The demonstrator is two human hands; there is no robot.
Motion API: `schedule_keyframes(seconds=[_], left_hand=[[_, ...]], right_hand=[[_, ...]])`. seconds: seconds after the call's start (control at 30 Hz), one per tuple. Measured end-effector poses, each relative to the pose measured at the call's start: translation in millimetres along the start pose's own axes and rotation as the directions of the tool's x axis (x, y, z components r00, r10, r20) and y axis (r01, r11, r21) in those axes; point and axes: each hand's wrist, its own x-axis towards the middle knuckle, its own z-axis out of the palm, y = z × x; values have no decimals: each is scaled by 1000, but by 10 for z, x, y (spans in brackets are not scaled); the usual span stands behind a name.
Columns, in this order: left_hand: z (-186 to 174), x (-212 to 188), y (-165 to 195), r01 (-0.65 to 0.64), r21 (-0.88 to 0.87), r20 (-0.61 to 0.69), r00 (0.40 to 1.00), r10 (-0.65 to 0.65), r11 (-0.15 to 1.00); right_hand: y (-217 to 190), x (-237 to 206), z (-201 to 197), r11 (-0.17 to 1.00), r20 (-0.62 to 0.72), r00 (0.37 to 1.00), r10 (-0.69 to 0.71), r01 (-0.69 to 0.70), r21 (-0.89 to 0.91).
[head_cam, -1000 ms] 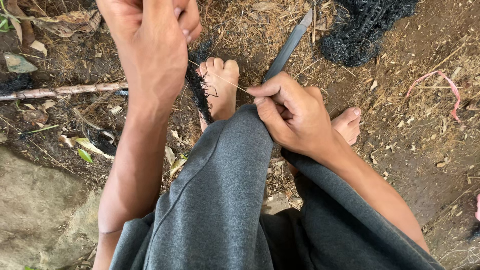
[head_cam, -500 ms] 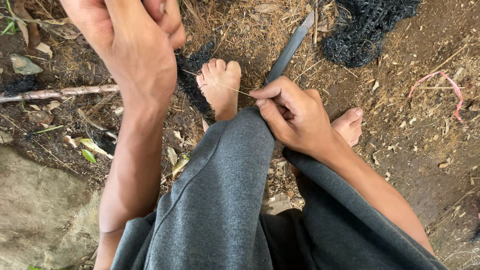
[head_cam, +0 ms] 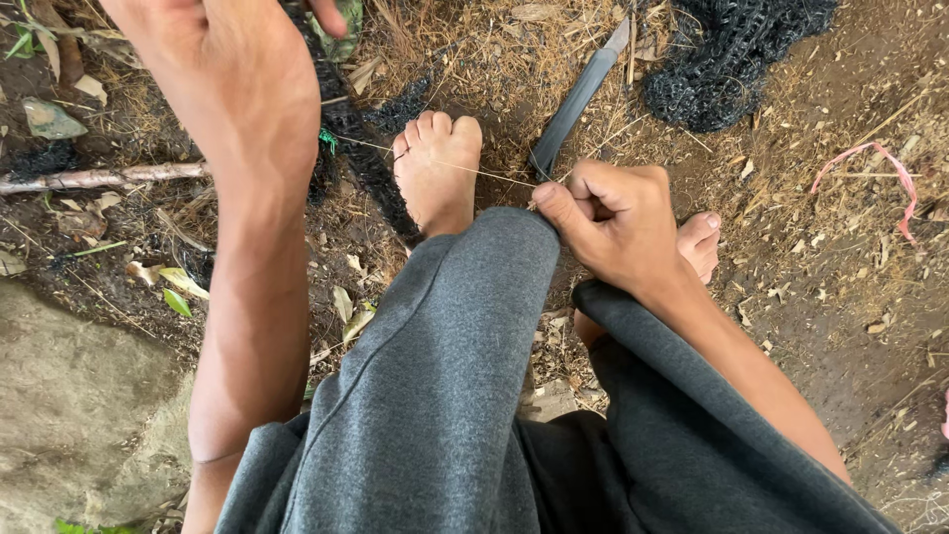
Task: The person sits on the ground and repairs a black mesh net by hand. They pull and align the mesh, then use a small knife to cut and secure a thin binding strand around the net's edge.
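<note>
Thread (head_cam: pixel 465 168): a thin pale line runs taut from the right hand across the bare foot toward the black netting; over the last second it has drawn out longer and straighter.

Right hand (head_cam: pixel 618 222): closed in a fist over the knee, thumb pressed to the forefinger and clamped on the thread's end. It has slid right and slightly down, away from the foot, pulling the line tight.

Left hand (head_cam: pixel 232 89): raised high at the frame's top edge, back of the hand to the camera. Fingers are mostly out of view, so their grip cannot be told, though the strip of netting runs up to them. It has lifted further than a second ago.

Netting (head_cam: pixel 361 148): a dark strip stretches from the left hand down past the foot's inner side, with a small green tie on it.

Foot (head_cam: pixel 435 173): planted on the dirt, toes spread, the thread crossing just over it.

What the change suggests: the hands are moving apart, likely cinching a stitch or knot in the netting.

Blade (head_cam: pixel 578 99): a long dark knife lies on the ground beyond the right hand, untouched.

Surroundings: a heap of net (head_cam: pixel 732 59) at top right, a stick (head_cam: pixel 89 178) at left, a pink strip (head_cam: pixel 875 173) on bare earth at right.
</note>
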Motion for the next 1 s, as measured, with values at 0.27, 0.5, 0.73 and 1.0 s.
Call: schedule_keyframes(seconds=[0.27, 0.5, 0.73, 1.0], left_hand=[[-27, 69, 93, 199, -531, -318, 854, -411, 824], [-136, -64, 20, 205, -230, -45, 974, -221, 951], [-243, -21, 33, 313, -619, -29, 908, -419, 721], [14, 80, -63, 254, -382, 200, 962, -189, 889]], right_hand=[[64, -34, -73, 998, -60, 998, 9, -12, -62], [-8, -82, -154, 995, -63, 998, 16, -23, -102], [24, -139, -244, 997, -94, 995, -46, 40, -59], [125, -236, -277, 998, -106, 994, 32, -37, -42]])
